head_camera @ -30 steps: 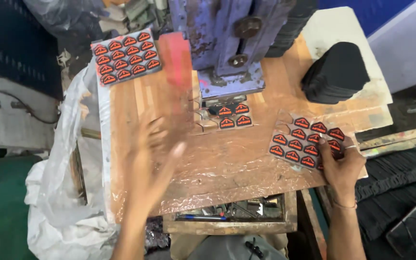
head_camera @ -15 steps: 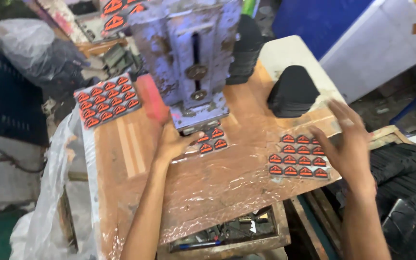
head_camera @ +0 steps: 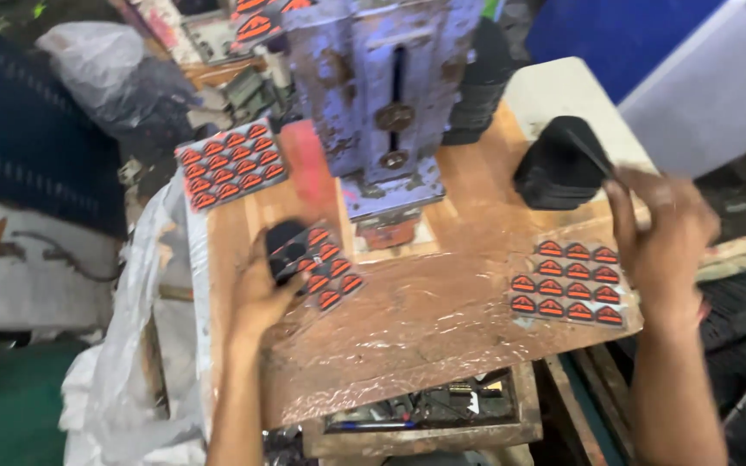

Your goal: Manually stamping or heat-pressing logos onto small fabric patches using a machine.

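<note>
- Left hand now closed on a small sheet of orange-and-black badges, lifted clear of the press foot where it lay half a second ago, and drawn to the left front of the surface.
- A dark piece also under the left fingers, at the sheet's upper corner; kind not clear.
- Right hand risen off the second badge sheet, fingers pinched narrow on a thin black piece just beside the stack of black pieces.
- Space under the blue press thus emptied; judged: one pressed sheet coming away, a fresh black piece on its way in.
- Second badge sheet flat at the right front of the surface, untouched now.
- A third badge sheet at the far left corner, beside a red block.
- Surface: wooden board covered in crinkled clear film, paint-worn press standing at its back centre.
- Around it: white plastic sacking hanging at the left, an open tray of odds and ends below the front edge, dark strips heaped at the right, blue panel behind.
</note>
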